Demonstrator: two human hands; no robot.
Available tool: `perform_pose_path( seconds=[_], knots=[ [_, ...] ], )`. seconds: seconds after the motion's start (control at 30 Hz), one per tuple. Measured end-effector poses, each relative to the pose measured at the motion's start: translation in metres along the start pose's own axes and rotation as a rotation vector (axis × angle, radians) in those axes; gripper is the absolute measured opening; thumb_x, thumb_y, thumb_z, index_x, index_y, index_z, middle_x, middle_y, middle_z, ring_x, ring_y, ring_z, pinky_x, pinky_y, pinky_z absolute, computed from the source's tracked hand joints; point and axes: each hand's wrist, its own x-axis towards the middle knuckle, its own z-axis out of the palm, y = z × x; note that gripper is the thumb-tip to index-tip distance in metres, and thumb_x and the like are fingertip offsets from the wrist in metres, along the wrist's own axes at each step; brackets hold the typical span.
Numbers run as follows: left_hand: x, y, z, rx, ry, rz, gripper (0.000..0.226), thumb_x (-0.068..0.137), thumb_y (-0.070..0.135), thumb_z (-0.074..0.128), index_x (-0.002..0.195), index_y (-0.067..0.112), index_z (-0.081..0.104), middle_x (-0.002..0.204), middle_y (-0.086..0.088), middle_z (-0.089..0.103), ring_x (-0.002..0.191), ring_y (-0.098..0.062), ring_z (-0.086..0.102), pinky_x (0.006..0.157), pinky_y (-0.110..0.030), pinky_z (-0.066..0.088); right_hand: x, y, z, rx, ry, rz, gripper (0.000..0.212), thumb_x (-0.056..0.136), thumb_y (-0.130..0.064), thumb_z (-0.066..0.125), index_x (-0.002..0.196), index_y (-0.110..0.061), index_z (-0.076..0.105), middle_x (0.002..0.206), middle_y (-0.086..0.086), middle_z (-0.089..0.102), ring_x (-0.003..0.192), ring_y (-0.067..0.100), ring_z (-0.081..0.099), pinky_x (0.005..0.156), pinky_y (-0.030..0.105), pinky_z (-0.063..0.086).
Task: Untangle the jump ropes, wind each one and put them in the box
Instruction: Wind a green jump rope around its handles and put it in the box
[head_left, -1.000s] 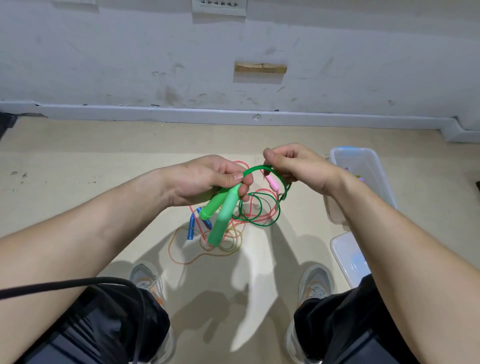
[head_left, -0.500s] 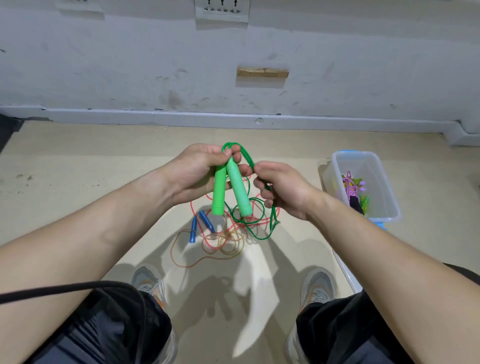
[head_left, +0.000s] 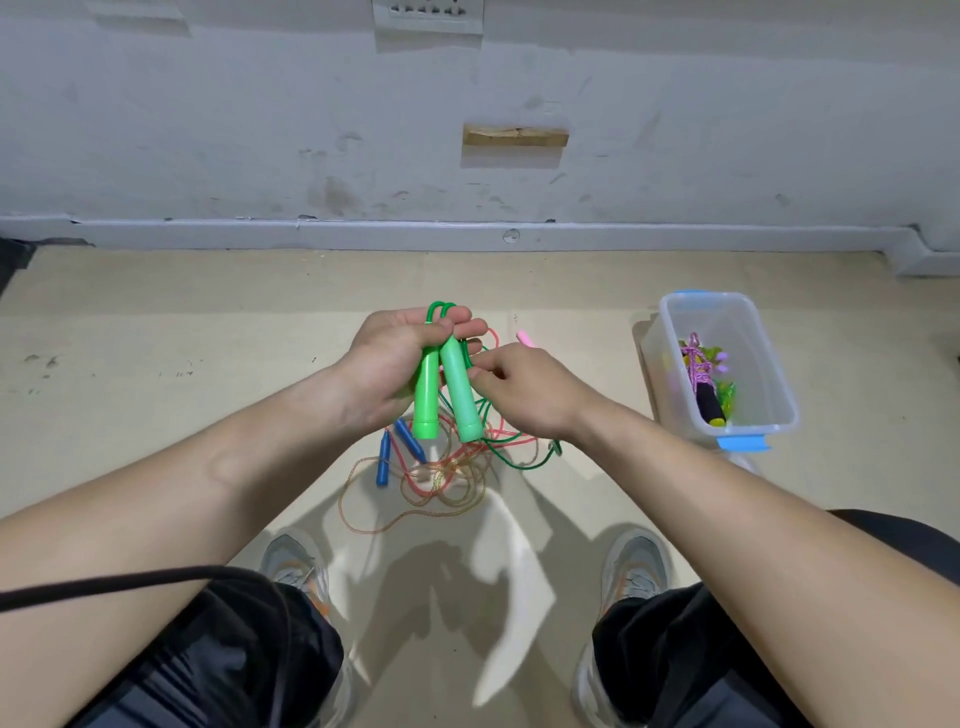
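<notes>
Right hand (head_left: 524, 395) has closed in, pinching the green cord (head_left: 519, 466) beside the two green handles (head_left: 447, 389) gripped in my left hand (head_left: 392, 364). Its slack trails into the floor tangle (head_left: 441, 478); winding may snag.

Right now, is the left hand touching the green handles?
Touching. The head view shows the left hand with fingers curled round the tops of both green handles, gripping them together.

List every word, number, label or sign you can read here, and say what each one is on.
None can be read. The two green plastic jump-rope handles, the clear plastic box with blue latches and the white wall plate show no lettering; any marks on the grey shoes are too blurred to tell.
</notes>
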Motion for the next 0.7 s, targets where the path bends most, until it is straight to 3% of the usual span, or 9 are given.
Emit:
perform_pose_path(
  seconds=[0.07,0.13,0.2,0.27,0.4,0.57,0.7],
  knots=[
    [0.002,-0.003,0.000,0.081,0.057,0.078,0.018,0.101,0.000,0.049,0.105,0.001,0.067,0.108,-0.019,0.073,0.100,-0.032,0.070,0.088,-0.037,0.059,-0.002,-0.005,0.000,-0.024,-0.027,-0.022,0.023,0.097,-0.017,0.043,0.087,-0.019,0.063,0.062,-0.006,0.048,0.072,0.024,0.054,0.107,0.051,0.035],
    [0.003,-0.004,0.001,0.217,0.095,0.182,0.017,0.101,0.001,0.051,0.103,0.005,0.068,0.105,-0.015,0.074,0.099,-0.029,0.072,0.090,-0.039,0.058,-0.005,-0.011,0.002,0.050,-0.024,-0.019,0.018,0.094,-0.012,0.044,0.089,-0.011,0.061,0.071,0.005,0.059,0.068,0.027,0.057,0.095,0.049,0.048],
    [0.002,-0.004,0.000,0.314,0.140,0.257,0.018,0.101,0.002,0.053,0.102,0.010,0.069,0.102,-0.010,0.075,0.095,-0.023,0.073,0.091,-0.039,0.058,-0.009,-0.015,0.002,0.317,-0.015,0.042,0.021,0.096,-0.010,0.044,0.087,-0.011,0.063,0.075,0.009,0.064,0.056,0.023,0.061,0.069,0.038,0.056],
    [0.003,-0.004,-0.001,0.354,0.188,0.307,0.017,0.100,0.005,0.054,0.103,0.012,0.069,0.102,-0.006,0.076,0.095,-0.019,0.073,0.093,-0.040,0.058,-0.012,-0.018,0.004,0.597,0.016,0.102,0.024,0.099,-0.009,0.045,0.093,-0.015,0.067,0.073,0.008,0.064,0.052,0.020,0.061,0.058,0.030,0.050],
    [0.003,-0.002,-0.002,0.310,0.239,0.351,0.017,0.099,0.007,0.057,0.102,0.017,0.070,0.104,-0.002,0.076,0.101,-0.022,0.072,0.098,-0.043,0.055,-0.017,-0.025,0.014,0.914,0.043,0.102,0.029,0.101,-0.007,0.042,0.113,-0.016,0.067,0.079,0.011,0.067,0.056,0.022,0.062,0.057,0.028,0.052],
    [0.001,-0.002,0.010,0.163,0.260,0.317,0.018,0.103,0.010,0.053,0.106,0.017,0.069,0.108,0.000,0.075,0.104,-0.021,0.069,0.089,-0.028,0.058,-0.020,-0.022,0.029,0.805,0.069,-0.024,0.048,0.101,-0.003,0.040,0.142,-0.023,0.053,0.087,0.006,0.069,0.067,0.017,0.064,0.071,0.026,0.052],
    [0.002,-0.002,0.015,0.175,0.248,0.300,0.027,0.108,0.020,0.039,0.109,0.015,0.065,0.112,-0.003,0.072,0.103,-0.020,0.064,0.090,-0.027,0.055,-0.020,-0.022,0.026,0.813,0.077,-0.040,0.045,0.101,-0.003,0.040,0.129,-0.036,0.056,0.085,0.005,0.066,0.066,0.017,0.060,0.071,0.023,0.050]
  ],
)
